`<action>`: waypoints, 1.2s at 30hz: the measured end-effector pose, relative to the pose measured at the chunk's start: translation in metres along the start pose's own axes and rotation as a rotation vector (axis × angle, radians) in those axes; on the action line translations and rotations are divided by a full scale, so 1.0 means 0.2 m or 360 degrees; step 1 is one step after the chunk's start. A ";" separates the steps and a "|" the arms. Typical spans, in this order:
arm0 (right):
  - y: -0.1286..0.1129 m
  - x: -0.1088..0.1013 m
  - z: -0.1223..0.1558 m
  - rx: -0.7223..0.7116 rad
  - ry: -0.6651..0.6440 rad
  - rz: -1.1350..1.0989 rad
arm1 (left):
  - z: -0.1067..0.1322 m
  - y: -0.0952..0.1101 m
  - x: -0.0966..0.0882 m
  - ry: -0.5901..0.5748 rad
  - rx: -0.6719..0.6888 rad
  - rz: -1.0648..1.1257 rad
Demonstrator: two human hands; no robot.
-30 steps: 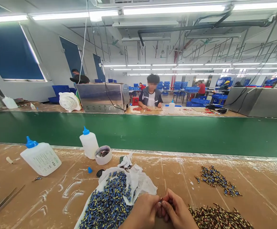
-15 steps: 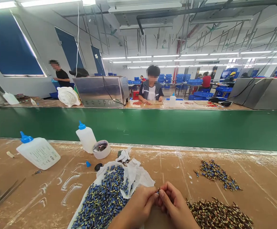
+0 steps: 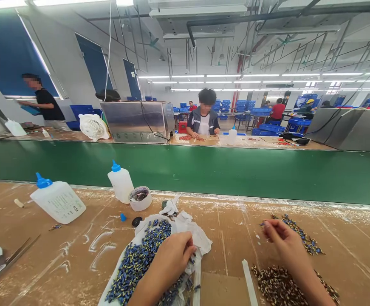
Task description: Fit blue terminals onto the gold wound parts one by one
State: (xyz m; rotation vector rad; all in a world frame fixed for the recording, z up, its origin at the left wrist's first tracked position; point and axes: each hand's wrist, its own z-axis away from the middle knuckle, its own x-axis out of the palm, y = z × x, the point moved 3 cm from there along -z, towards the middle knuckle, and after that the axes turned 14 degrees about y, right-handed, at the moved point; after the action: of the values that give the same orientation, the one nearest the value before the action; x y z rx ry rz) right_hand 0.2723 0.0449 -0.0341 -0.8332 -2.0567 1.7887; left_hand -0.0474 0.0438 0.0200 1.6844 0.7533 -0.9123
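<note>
My left hand [image 3: 176, 254] is over a heap of small blue-and-yellow pieces [image 3: 140, 259] lying on white plastic sheeting. Its fingers are curled together, and whatever they may hold is hidden. Farther right, my right hand [image 3: 283, 238] pinches a small blue piece [image 3: 262, 224] between thumb and fingertips, above the table. Beside and partly behind that hand lies a small group of blue, yellow and dark assembled pieces [image 3: 309, 242]. Below the right wrist is a heap of small brown-and-cream pieces [image 3: 274, 282].
Two white bottles with blue caps, one [image 3: 59, 202] tilted and one [image 3: 121, 185] upright, stand left beside a tape roll [image 3: 140, 199]. A green conveyor belt [image 3: 185, 170] runs across behind the table. A person [image 3: 204, 117] sits opposite; another person [image 3: 44, 102] is far left.
My hands were together at the centre and have parted. The left has moved over the blue heap; the right has moved up and right to the assembled pieces with a small blue piece.
</note>
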 end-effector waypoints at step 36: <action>0.00 0.04 0.05 -0.0262 -0.0343 0.0408 | 0.00 -0.07 -0.04 -0.0041 -0.0059 0.0018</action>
State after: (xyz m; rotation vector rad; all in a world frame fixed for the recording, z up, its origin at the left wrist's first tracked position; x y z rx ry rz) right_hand 0.2599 0.0423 -0.0380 -1.0308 -2.3520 1.9344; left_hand -0.0625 0.0475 0.0205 1.6403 0.7386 -0.9053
